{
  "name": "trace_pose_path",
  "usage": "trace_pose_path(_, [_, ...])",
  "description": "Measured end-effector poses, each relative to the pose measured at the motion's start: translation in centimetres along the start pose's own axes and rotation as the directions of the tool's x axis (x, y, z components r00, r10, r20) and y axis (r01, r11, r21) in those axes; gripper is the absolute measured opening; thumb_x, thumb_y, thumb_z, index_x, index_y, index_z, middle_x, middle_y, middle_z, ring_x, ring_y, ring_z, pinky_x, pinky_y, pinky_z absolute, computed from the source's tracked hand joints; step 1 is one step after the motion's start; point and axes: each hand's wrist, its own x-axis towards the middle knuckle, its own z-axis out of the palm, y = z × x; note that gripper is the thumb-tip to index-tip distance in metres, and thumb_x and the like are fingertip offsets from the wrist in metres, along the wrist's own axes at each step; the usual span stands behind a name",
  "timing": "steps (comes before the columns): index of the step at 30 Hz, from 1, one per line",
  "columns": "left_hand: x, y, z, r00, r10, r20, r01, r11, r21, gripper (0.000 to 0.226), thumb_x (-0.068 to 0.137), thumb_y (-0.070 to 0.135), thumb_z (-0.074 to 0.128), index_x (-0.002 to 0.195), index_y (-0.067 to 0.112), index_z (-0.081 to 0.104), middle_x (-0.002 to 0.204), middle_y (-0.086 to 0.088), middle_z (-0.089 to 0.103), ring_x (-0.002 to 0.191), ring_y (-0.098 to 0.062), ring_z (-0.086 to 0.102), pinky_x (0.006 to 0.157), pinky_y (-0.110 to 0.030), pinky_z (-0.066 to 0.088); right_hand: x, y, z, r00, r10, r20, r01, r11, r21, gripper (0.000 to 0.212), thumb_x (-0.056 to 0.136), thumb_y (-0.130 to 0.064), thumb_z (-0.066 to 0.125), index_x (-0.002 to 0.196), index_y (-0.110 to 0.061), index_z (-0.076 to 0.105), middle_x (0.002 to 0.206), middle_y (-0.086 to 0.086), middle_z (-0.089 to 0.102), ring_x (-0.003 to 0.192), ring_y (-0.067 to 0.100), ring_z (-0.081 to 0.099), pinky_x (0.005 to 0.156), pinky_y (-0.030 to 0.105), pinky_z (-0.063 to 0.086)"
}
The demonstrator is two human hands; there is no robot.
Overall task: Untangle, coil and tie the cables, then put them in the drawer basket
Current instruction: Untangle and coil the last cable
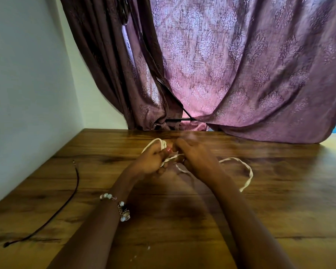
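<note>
A white cable (247,172) is partly coiled above the middle of the wooden table (279,200). My left hand (150,162) is closed around the small coil of it, with loops sticking out past the fingers. My right hand (194,158) sits right beside it, pinching the strand that leads off the coil. The loose tail curves out to the right over the tabletop and back toward me. A thin black cable (77,183) lies stretched out on the left of the table, apart from both hands. No basket or drawer is in view.
A white wall (27,94) borders the table's left edge. Purple patterned curtains (241,74) hang behind the far edge and drape onto the table at the back right. A beaded bracelet (122,209) is on my left wrist.
</note>
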Motion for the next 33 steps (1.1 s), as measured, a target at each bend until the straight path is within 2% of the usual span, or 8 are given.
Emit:
trace_pose_path(5, [-0.8,1.0,0.4,0.961,-0.031,0.274,0.108,0.957,-0.27,0.047,0.1,0.04,0.033,0.089,0.0,0.056,0.041,0.003,0.027,0.029,-0.005,0.018,0.04,-0.016,0.011,-0.6,2.2,0.4,0.996,0.075,-0.048,-0.084,0.972,-0.221,0.033,0.049,0.006,0.078,0.075,-0.007,0.064,0.074,0.013,0.063,0.057,0.033,0.061,0.046,0.03,0.042])
trace_pose_path(9, [-1.7,1.7,-0.4,0.935,0.044,0.353,0.123,0.891,-0.438,0.032,0.091,0.031,0.056,0.079,0.003,0.047,0.04,0.005,0.028,0.029,-0.001,0.017,0.039,-0.006,0.016,-1.4,3.9,1.0,0.955,0.285,-0.086,-0.297,0.932,-0.206,0.036,0.067,0.01,0.071,0.098,-0.009,0.067,0.095,0.015,0.067,0.074,0.037,0.065,0.054,0.038,0.047])
trace_pose_path(13, [-1.5,1.4,-0.8,0.946,0.033,0.322,0.193,0.739,-0.646,0.029,0.087,0.028,0.055,0.068,0.008,0.048,0.035,0.006,0.026,0.023,-0.001,0.02,0.038,-0.004,0.022,-0.7,2.9,0.6,0.974,0.218,-0.057,-0.199,0.951,0.238,0.035,0.076,0.004,0.068,0.108,-0.01,0.07,0.104,0.006,0.071,0.092,0.024,0.066,0.076,0.032,0.053])
trace_pose_path(18, [-0.9,1.0,-1.3,0.878,0.111,0.465,0.316,0.596,-0.738,0.026,0.081,0.026,0.07,0.065,0.012,0.055,0.034,0.007,0.029,0.022,-0.002,0.025,0.031,-0.008,0.024,-0.7,0.8,-0.2,0.926,0.323,0.197,-0.341,0.49,0.802,0.04,0.09,0.012,0.051,0.125,-0.005,0.06,0.119,0.004,0.066,0.11,0.011,0.061,0.094,0.025,0.05])
trace_pose_path(20, [-0.7,0.6,-1.5,0.829,0.156,0.536,0.381,0.543,-0.748,0.023,0.083,0.024,0.068,0.068,0.011,0.055,0.037,0.006,0.027,0.025,-0.006,0.021,0.03,-0.012,0.026,-0.9,0.6,-0.3,0.908,0.33,0.257,-0.383,0.406,0.83,0.039,0.094,-0.002,0.054,0.132,-0.01,0.054,0.115,-0.004,0.066,0.104,0.01,0.063,0.086,0.029,0.055])
trace_pose_path(24, [-0.5,0.3,-1.8,0.764,0.233,0.602,0.46,0.458,-0.761,0.026,0.095,0.024,0.047,0.076,0.009,0.055,0.044,0.004,0.029,0.031,-0.009,0.026,0.035,-0.019,0.028,-1.0,0.3,0.6,0.9,0.32,0.295,-0.422,0.473,0.774,0.023,0.097,-0.011,0.05,0.116,-0.005,0.062,0.083,-0.001,0.065,0.074,0.017,0.057,0.057,0.026,0.05])
trace_pose_path(28, [-0.9,0.8,-1.7,0.848,0.119,0.517,0.371,0.565,-0.737,0.032,0.075,0.034,0.076,0.062,0.016,0.053,0.034,0.007,0.029,0.026,-0.006,0.016,0.03,-0.013,0.022,-0.9,0.2,1.1,0.895,0.352,0.274,-0.409,0.406,0.817,0.014,0.096,-0.007,0.052,0.104,-0.005,0.063,0.071,0.004,0.062,0.055,0.014,0.056,0.045,0.021,0.048])
trace_pose_path(33, [-0.8,2.1,-3.3,0.954,0.128,0.27,0.179,0.478,-0.86,0.04,0.059,0.031,0.089,0.058,0.018,0.051,0.032,0.008,0.033,0.028,-0.006,0.01,0.026,-0.013,0.02,-1.1,1.7,1.3,0.755,0.577,0.312,-0.453,0.115,0.884,0.023,0.086,0.011,0.059,0.107,0.001,0.061,0.071,0.009,0.068,0.036,0.013,0.053,0.031,0.015,0.03])
